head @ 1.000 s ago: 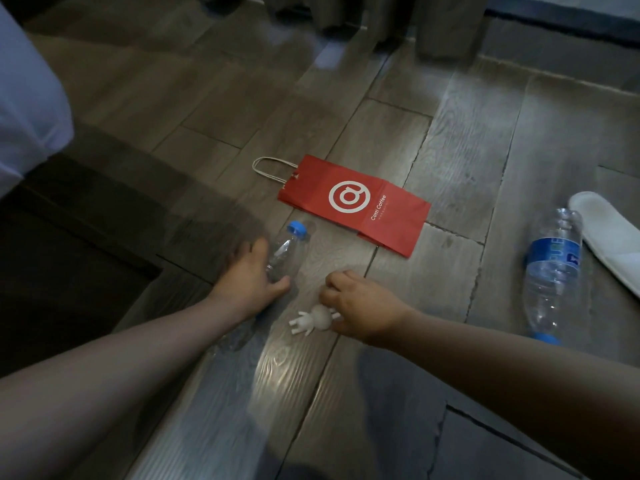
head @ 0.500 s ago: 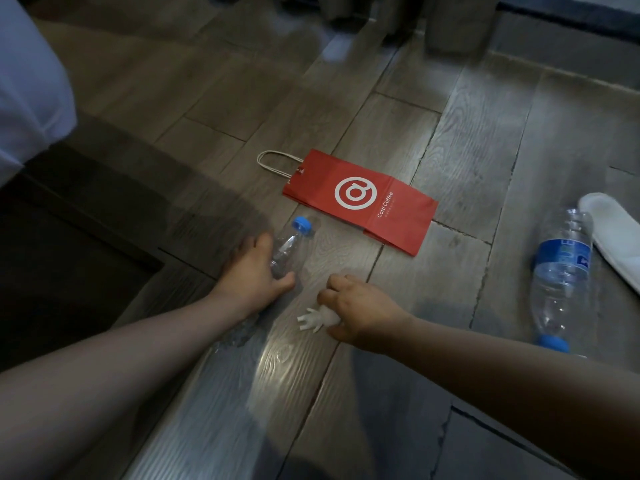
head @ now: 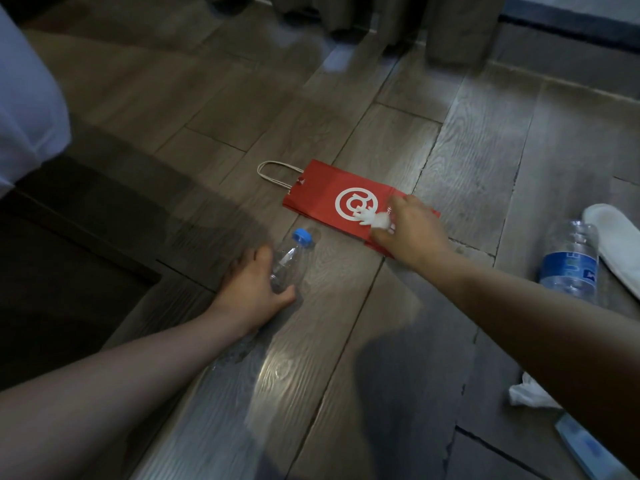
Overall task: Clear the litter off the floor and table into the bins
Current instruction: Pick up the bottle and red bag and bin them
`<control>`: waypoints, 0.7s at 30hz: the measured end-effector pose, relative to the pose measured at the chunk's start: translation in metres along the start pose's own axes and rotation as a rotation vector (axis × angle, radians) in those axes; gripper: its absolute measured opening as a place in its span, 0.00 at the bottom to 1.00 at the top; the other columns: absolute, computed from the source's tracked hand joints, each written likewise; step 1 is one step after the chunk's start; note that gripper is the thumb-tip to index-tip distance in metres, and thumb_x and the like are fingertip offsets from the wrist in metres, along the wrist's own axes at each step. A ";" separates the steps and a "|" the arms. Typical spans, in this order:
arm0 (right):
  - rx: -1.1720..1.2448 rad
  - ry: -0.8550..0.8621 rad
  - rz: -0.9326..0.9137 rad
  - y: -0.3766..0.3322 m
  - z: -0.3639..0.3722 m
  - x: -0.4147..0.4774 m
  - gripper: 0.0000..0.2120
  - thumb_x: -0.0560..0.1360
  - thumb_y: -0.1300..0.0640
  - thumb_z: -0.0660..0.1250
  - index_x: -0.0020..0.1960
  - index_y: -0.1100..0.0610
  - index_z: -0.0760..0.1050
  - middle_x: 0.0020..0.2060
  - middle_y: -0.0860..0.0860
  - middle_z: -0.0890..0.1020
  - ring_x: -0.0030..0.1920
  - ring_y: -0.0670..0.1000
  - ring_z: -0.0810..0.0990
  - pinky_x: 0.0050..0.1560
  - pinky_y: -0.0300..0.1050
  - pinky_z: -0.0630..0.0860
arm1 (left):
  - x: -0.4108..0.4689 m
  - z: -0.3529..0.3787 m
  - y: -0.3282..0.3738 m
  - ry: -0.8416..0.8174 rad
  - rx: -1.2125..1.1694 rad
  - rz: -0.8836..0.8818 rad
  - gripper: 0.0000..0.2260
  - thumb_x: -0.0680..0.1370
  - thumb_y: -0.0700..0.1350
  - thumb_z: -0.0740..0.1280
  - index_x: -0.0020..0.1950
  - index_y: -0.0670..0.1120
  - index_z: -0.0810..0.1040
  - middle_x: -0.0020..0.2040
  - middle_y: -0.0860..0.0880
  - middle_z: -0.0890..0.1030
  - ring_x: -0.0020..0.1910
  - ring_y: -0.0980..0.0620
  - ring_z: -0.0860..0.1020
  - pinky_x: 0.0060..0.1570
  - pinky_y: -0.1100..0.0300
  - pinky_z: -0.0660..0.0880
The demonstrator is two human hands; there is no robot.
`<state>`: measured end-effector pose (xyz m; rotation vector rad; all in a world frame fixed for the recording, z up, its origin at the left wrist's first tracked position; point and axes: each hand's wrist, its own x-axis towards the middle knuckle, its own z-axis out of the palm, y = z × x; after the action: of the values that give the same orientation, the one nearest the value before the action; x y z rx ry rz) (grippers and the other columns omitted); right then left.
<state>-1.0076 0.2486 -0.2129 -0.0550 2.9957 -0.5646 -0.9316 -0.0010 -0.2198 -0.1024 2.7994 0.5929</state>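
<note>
A clear plastic bottle with a blue cap (head: 291,258) lies on the wooden floor, and my left hand (head: 251,292) is wrapped around its body. My right hand (head: 408,230) holds a small white figurine (head: 372,218) and hovers over a flat red paper bag (head: 322,199) with a white round logo. A second bottle with a blue label (head: 569,261) lies on the floor to the right. Crumpled white tissue (head: 526,396) shows beside my right forearm.
A white slipper (head: 614,244) lies at the far right, next to the second bottle. White bedding (head: 24,98) hangs at the left above a dark bed base. Curtains (head: 381,19) reach the floor at the top. A flat blue-white wrapper (head: 588,448) lies at the bottom right.
My right hand lifted the white figurine off the floor and carried it forward over the red bag. My left hand stayed on the blue-capped bottle.
</note>
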 end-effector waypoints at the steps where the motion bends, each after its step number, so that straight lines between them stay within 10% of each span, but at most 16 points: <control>1: 0.006 -0.020 0.021 0.001 0.002 0.004 0.33 0.70 0.46 0.72 0.69 0.57 0.66 0.63 0.57 0.73 0.62 0.58 0.72 0.60 0.53 0.73 | 0.000 0.000 0.000 0.004 0.001 0.002 0.23 0.69 0.55 0.71 0.56 0.45 0.67 0.56 0.41 0.72 0.56 0.40 0.72 0.55 0.50 0.72; 10: -0.046 -0.176 0.046 0.011 0.012 0.033 0.60 0.59 0.39 0.78 0.78 0.49 0.44 0.77 0.57 0.48 0.77 0.63 0.45 0.74 0.63 0.53 | 0.001 0.002 -0.001 0.019 -0.008 0.011 0.27 0.70 0.54 0.72 0.62 0.44 0.67 0.58 0.41 0.72 0.59 0.41 0.72 0.59 0.49 0.71; 21: -0.049 -0.288 0.129 0.017 0.014 0.022 0.65 0.53 0.32 0.77 0.78 0.47 0.44 0.69 0.57 0.58 0.71 0.61 0.60 0.69 0.60 0.65 | 0.000 -0.001 0.003 0.017 0.006 0.005 0.27 0.70 0.54 0.71 0.62 0.44 0.67 0.58 0.41 0.72 0.58 0.40 0.72 0.57 0.49 0.72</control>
<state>-1.0281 0.2584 -0.2337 0.0492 2.7095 -0.4282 -0.9318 0.0012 -0.2182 -0.1000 2.8181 0.5878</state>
